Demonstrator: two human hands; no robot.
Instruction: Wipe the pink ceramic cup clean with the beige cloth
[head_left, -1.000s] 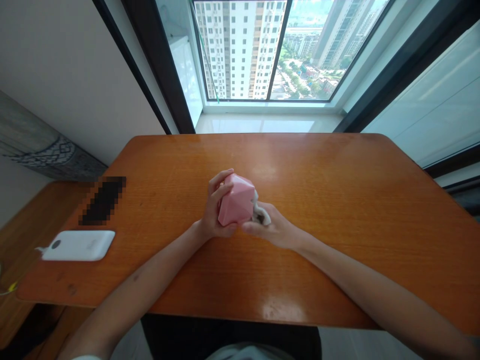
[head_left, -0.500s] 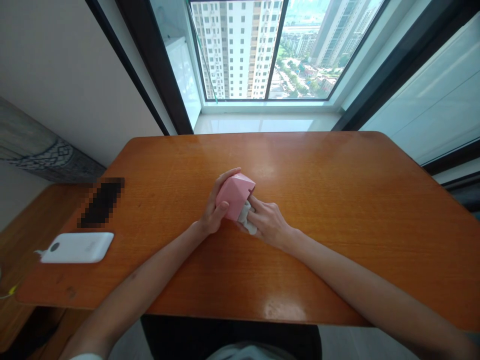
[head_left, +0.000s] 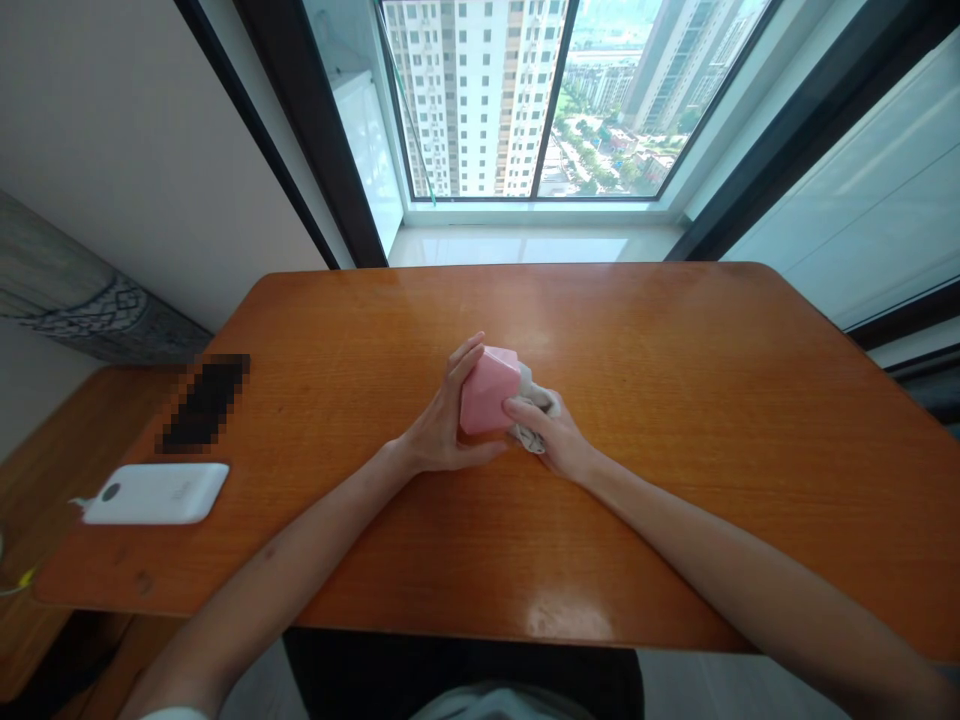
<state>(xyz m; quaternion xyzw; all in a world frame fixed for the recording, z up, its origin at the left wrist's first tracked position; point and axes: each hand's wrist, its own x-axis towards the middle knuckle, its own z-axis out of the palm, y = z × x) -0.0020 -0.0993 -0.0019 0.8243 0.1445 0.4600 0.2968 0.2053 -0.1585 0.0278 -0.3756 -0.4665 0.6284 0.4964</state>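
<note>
A pink faceted container [head_left: 489, 392] is held above the middle of the wooden table. My left hand [head_left: 450, 418] cups it from the left, with the fingers along its far side and the thumb stretched out below it. On the opposite side, my right hand [head_left: 556, 432] grips a crumpled greyish-white cloth [head_left: 531, 437] against the container's right end. The right thumb presses on the pink surface, while the other right fingers are mostly hidden behind the cloth.
On the left of the wooden table [head_left: 675, 420] lies a white power bank-like device [head_left: 157, 494] with a short cable. A dark pixelated object [head_left: 204, 404] lies beyond it. Behind the table is a window [head_left: 534, 100]; a curtain [head_left: 97, 290] hangs at left.
The container has shifted slightly right and turned in my left hand, whose thumb has come off its face. My right hand has moved right with the cloth, its thumb now on the pink surface.
</note>
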